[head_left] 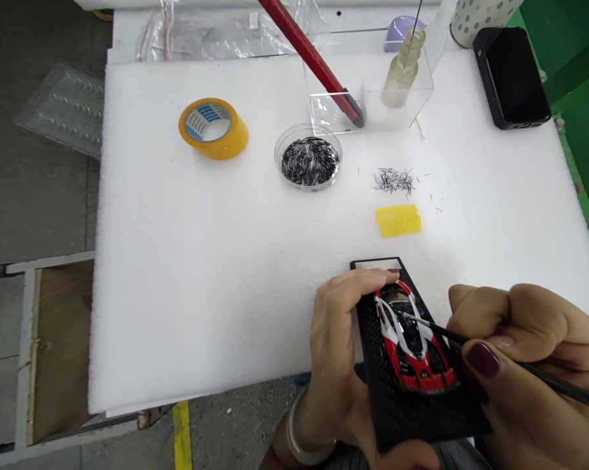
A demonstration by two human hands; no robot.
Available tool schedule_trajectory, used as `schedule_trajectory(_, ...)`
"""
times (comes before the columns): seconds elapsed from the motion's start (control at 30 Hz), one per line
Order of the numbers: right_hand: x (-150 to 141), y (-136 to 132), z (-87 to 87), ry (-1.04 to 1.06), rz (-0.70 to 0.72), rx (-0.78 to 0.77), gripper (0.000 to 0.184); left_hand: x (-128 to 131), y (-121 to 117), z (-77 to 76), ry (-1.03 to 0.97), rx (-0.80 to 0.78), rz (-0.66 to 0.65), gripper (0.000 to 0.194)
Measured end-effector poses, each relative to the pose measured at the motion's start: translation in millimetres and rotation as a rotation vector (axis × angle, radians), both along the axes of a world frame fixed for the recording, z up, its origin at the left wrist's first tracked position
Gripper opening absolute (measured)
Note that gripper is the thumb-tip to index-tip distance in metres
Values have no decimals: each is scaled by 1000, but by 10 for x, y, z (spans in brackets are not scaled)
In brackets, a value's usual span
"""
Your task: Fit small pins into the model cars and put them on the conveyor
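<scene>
Left hand point(340, 352) is wrapped around a black base point(411, 398) with a little red model car point(414, 343) on it, right at the foam mat's point(177, 274) near edge, while the right hand point(524, 365) pinches a thin black tool point(519, 365), tip on the car's roof. Loads of open mat to the left; tape roll point(213, 128), dish of pins point(308, 158), loose pins point(394, 179) and yellow scrap point(398, 220) sit further back.

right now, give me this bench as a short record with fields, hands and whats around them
left hand: the left hand grips the black base that carries the red model car
right hand: the right hand holds a thin black tool, its tip on the car's roof
surface: white foam sheet
tape: yellow tape roll, far left
dish: round clear dish full of thin dark pins
loose pins: small pile above a yellow slip
clear box: holds a small bottle and the end of a red tool
phone: black phone, far right
</scene>
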State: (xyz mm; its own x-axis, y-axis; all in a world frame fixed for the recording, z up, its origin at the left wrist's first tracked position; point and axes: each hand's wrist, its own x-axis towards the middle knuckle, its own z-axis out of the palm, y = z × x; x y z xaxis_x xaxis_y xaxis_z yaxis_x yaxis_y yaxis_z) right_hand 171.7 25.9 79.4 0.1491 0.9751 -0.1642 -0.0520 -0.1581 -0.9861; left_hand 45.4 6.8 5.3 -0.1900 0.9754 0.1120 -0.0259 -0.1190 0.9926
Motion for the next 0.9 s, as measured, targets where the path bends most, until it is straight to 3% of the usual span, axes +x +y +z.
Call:
schedule_trajectory(0.13,-10,-24,-13,-29,-8,0,46,2,0,2,-6,14,-8,61)
schedule_trajectory(0.27,65,-44,-18,2,-10,-3,46,8,6,0,9,18,7,67)
schedule_trajectory(0.43,153,1,-19,122,186,-2,32,7,6,11,8,37,7,65)
schedule_trajectory(0.6,106,-5,7,130,89,-30,32,4,-7,7,-12,8,2,70)
schedule_trajectory(0.9,107,-25,-24,198,126,-36,31,-33,-4,-18,-21,78,-33,67)
